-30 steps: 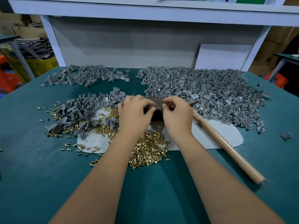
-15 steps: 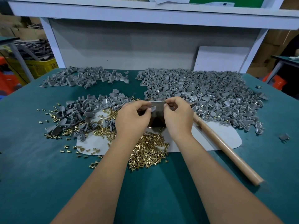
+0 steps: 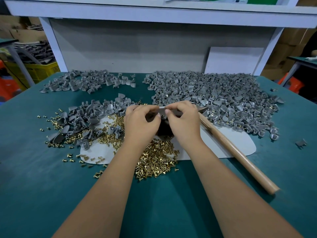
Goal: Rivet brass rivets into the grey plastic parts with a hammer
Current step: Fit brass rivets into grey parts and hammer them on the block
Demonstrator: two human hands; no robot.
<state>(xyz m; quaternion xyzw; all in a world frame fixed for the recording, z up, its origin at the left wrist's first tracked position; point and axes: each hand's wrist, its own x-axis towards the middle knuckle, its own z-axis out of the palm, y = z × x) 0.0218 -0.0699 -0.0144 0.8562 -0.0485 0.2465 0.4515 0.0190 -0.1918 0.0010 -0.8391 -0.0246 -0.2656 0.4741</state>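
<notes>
My left hand [image 3: 139, 125] and my right hand [image 3: 184, 121] meet over a dark metal block [image 3: 164, 130] at the table's middle. Between their fingertips they pinch a small grey plastic part [image 3: 162, 115]. I cannot make out a rivet in the fingers. A heap of brass rivets [image 3: 157, 158] lies just in front of the block. The hammer's wooden handle [image 3: 236, 152] lies to the right of my right hand, slanting toward the near right, with its head hidden behind that hand. Nobody holds the hammer.
A big pile of grey parts with brass rivets in them [image 3: 214, 100] fills the far right. Two smaller grey piles lie at the left [image 3: 89, 117] and far left [image 3: 85, 82]. A white mat [image 3: 236, 145] lies on the green table [image 3: 51, 186]. A yellow crate [image 3: 39, 70] stands beyond the left edge.
Both hands have risen a little off the block, bringing the grey part up between the fingertips. The hammer has stayed put.
</notes>
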